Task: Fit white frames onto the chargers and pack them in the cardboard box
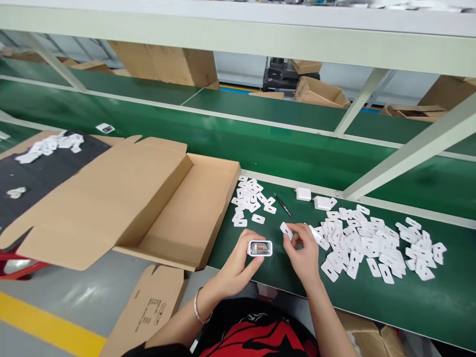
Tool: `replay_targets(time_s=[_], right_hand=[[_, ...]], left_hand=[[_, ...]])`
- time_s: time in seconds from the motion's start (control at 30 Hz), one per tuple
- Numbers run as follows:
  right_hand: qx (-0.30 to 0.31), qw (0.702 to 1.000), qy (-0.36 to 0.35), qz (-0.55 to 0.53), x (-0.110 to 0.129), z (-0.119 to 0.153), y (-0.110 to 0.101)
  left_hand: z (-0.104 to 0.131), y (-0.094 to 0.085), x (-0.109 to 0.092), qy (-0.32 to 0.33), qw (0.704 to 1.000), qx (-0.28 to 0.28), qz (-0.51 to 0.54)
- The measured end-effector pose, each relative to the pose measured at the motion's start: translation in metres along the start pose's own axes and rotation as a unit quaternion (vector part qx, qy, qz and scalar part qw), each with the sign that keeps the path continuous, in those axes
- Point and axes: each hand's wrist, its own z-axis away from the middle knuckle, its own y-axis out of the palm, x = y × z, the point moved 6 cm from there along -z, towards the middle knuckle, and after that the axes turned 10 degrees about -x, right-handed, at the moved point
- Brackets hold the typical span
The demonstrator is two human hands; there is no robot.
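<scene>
Head view shows the left hand [236, 265] curled partway, thumb and fingers gripping a white rectangular plastic housing [260, 248], open end facing the camera, near the green tabletop's [401, 303] front edge. Nearby, the right hand [304, 252] pinches a thin white slotted plate [285, 229] between its fingertips. A slim black pen-like tool [283, 205] lies beyond; similar white plates [372, 245] spread rightward.

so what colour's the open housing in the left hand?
The housing in the left hand is white, shown best in the head view.
</scene>
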Motion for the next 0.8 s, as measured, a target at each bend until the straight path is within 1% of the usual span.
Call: replay_targets(time_s=[0.07,0.1,0.17,0.23,0.27,0.33,0.47,0.6,0.73,0.8], right_hand=[[-0.007,0.998,-0.036,-0.057,0.03,0.0,-0.015],[0.001,0.996,-0.06,-0.073,0.044,0.002,-0.02],[0.042,0.989,-0.111,-0.085,0.066,0.006,-0.024],[0.097,0.98,-0.156,-0.079,0.08,0.011,-0.021],[0.118,0.975,-0.172,-0.073,0.083,0.014,-0.019],[0.138,0.969,-0.193,-0.061,0.084,0.017,-0.016],[0.128,0.968,-0.21,-0.05,0.08,0.02,-0.015],[0.125,0.971,-0.197,-0.054,0.076,0.023,-0.018],[0.126,0.972,-0.19,-0.052,0.077,0.023,-0.021],[0.128,0.975,-0.175,-0.052,0.076,0.022,-0.02]], left_hand=[[-0.001,0.0,-0.007,0.031,0.999,0.0,-0.01],[-0.002,0.001,-0.009,0.042,0.999,0.0,-0.012],[-0.003,0.004,-0.012,0.048,0.999,0.004,-0.008],[-0.004,0.008,-0.014,0.041,0.999,0.014,0.008],[-0.004,0.01,-0.014,0.035,0.999,0.02,0.019],[-0.003,0.014,-0.013,0.02,0.998,0.031,0.044],[0.0,0.019,-0.007,-0.006,0.997,0.026,0.076],[-0.001,0.021,-0.005,-0.016,0.996,0.005,0.09],[-0.005,0.023,-0.006,-0.011,0.997,-0.003,0.071],[-0.006,0.024,-0.006,-0.003,0.998,-0.014,0.054]])
